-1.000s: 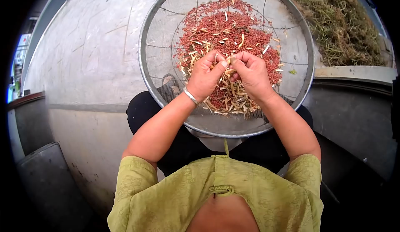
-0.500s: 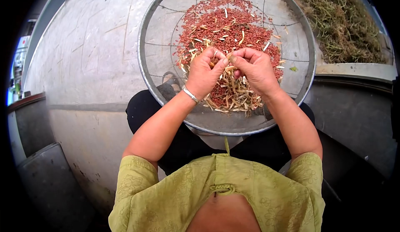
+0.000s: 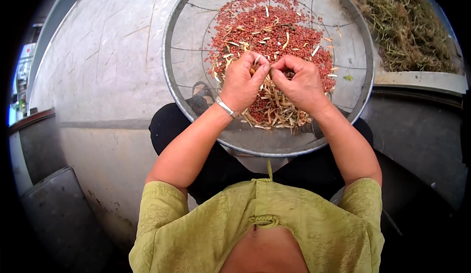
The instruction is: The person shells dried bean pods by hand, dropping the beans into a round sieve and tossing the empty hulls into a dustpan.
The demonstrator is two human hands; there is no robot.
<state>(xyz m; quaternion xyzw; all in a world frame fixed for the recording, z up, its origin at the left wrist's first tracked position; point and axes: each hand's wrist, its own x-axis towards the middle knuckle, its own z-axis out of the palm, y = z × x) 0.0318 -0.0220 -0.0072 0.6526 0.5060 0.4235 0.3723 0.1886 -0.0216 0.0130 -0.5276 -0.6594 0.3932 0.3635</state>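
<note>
A round metal-rimmed mesh sieve [image 3: 169, 59] rests over my lap. Red beans [image 3: 267, 23] spread across its middle, with dry pale pod pieces [image 3: 282, 108] heaped nearest me. Above the heap, my left hand [image 3: 246, 79], with a bracelet at the wrist, has thumb and forefinger pinched together. My right hand [image 3: 298, 82] pinches close beside it, fingertips almost meeting the left ones. Something small and brownish shows within the left fingers, too hidden to make out. Whatever the right fingertips grip is also too small to tell.
Dried plant stalks [image 3: 397, 25] lie in a large pile at the upper right, behind a pale ledge [image 3: 422, 80]. Grey concrete floor [image 3: 103, 52] stretches to the left. A dark panel [image 3: 66, 214] stands at the lower left.
The fingertips of my two hands have shifted slightly, and the right fingers have curled more. The sieve and its contents appear slightly shifted in view.
</note>
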